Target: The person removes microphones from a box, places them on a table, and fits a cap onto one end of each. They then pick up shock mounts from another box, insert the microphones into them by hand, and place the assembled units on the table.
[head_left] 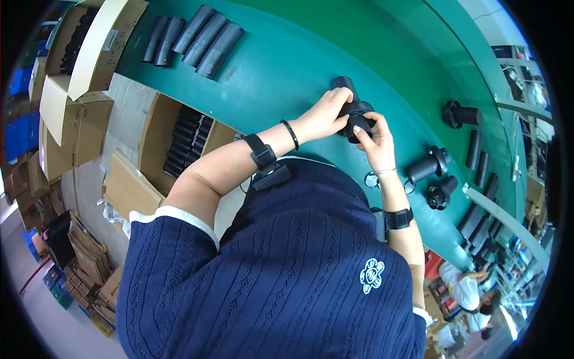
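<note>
Head view: black cylindrical part (351,107) held just above the green worktop (281,78), near its middle. Left hand (326,113) wrapped over the part's upper side, fingers curled closed around its body. Right hand (371,134) closed on the lower, wider end, fingertips pressed against a ring-shaped collar there; both hands touching the same piece.

Further left on the worktop, a row of plain black tubes (194,39) lying side by side, no collars on them. To the right, three flanged pieces (439,173) set apart from each other, looking already fitted, with another flanged piece (460,113) beyond them and more dark tubes (478,158) along the far edge.

Below the worktop's near edge, an open cardboard box (152,137) packed with more black tubes, other cartons (72,102) beside it.

Judging from the layout: a few pieces done, one in hand, the row of plain tubes and the boxful left.
</note>
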The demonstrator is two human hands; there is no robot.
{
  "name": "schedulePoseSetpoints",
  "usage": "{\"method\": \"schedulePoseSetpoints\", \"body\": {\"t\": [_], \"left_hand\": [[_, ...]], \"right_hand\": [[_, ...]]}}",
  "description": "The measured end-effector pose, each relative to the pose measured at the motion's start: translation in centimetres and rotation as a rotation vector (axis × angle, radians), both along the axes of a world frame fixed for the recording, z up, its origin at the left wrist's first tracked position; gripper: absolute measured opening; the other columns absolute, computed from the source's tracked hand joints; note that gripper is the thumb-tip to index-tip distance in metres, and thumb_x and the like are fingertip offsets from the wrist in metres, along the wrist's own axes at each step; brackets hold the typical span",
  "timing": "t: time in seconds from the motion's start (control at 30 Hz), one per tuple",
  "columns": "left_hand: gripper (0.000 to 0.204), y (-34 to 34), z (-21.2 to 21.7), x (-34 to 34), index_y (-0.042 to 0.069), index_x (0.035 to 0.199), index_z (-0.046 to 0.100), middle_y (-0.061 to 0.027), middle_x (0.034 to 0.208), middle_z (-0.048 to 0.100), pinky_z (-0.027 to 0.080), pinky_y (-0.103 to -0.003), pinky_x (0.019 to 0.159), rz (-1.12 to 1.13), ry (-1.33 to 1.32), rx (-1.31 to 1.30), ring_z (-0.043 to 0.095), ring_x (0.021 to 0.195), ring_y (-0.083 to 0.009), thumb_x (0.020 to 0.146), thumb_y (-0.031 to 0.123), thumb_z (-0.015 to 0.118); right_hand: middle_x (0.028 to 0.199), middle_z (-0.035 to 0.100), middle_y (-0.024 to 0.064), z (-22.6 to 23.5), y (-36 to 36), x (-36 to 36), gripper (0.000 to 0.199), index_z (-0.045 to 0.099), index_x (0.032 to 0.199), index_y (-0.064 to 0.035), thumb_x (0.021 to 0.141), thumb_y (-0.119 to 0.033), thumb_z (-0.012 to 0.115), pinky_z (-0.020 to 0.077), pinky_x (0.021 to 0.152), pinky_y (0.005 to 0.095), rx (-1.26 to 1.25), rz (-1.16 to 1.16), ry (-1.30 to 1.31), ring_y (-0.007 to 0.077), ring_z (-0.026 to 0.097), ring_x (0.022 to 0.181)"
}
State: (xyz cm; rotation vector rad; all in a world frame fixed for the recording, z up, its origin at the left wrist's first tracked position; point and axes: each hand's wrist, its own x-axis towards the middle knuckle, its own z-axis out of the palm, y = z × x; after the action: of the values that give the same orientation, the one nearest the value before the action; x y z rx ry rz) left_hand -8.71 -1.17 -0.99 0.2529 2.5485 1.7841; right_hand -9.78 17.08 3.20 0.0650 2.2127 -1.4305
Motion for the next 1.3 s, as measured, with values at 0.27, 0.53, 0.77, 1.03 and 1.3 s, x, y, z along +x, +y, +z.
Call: {"method": "schedulePoseSetpoints", "body": {"t": [0.27, 0.53, 0.77, 1.03, 1.3], "left_hand": [[0.037, 0.9, 0.8, -0.2, 0.003, 0.105, 0.043, -0.0178, 0.101, 0.05, 0.046, -0.041, 0.08, 0.047, 0.113, -0.091, 0.051, 0.099, -0.0363, 0.073, 0.002, 0.061], [0.042, -0.9, -0.8, 0.1, 0.004, 0.111, 0.046, -0.01, 0.105, 0.054, 0.05, -0.034, 0.079, 0.123, -0.239, 0.09, 0.055, 0.102, -0.0229, 0.076, 0.011, 0.069], [0.03, -0.8, -0.4, -0.4, 0.003, 0.112, 0.052, -0.0051, 0.105, 0.058, 0.046, -0.033, 0.081, 0.059, -0.673, 0.658, 0.055, 0.101, -0.0156, 0.091, 0.022, 0.06], [0.023, -0.3, -1.1, -0.9, 0.009, 0.105, 0.058, -0.0015, 0.101, 0.058, 0.042, -0.032, 0.083, 0.03, -0.819, 0.69, 0.053, 0.096, -0.0121, 0.093, 0.028, 0.055], [0.026, 0.5, 0.3, -2.4, 0.008, 0.098, 0.06, 0.0, 0.092, 0.058, 0.039, -0.031, 0.077, 0.092, -0.948, 0.728, 0.05, 0.086, -0.0105, 0.093, 0.033, 0.056]], "right_hand": [[0.078, 0.057, 0.0038, -0.2, -0.1, 0.0, 0.036, 0.055, 0.116, -0.01, 0.082, -0.017, 0.067, 0.048, 0.051, 0.0228, -0.079, -0.046, 0.004, 0.0098, 0.058, 0.064], [0.08, 0.059, 0.008, -0.1, -0.1, -1.6, 0.035, 0.05, 0.116, -0.0065, 0.088, -0.023, 0.062, 0.0532, 0.051, 0.0241, -0.1, -0.092, -0.061, 0.0151, 0.063, 0.064], [0.09, 0.061, 0.0171, -0.1, -0.2, -1.4, 0.037, 0.042, 0.116, -0.0045, 0.094, -0.032, 0.054, 0.0563, 0.053, 0.0263, -0.269, -0.251, -0.243, 0.0261, 0.068, 0.065], [0.092, 0.062, 0.0179, -1.1, 1.3, -1.0, 0.039, 0.046, 0.117, -0.001, 0.094, -0.032, 0.053, 0.0561, 0.054, 0.0274, -0.354, -0.338, -0.305, 0.0239, 0.067, 0.065], [0.088, 0.062, 0.0151, -0.3, 0.8, -1.6, 0.047, 0.053, 0.113, -0.0052, 0.077, -0.029, 0.073, 0.0484, 0.06, 0.0309, 0.289, 0.044, 0.293, 0.0204, 0.061, 0.069]]}}
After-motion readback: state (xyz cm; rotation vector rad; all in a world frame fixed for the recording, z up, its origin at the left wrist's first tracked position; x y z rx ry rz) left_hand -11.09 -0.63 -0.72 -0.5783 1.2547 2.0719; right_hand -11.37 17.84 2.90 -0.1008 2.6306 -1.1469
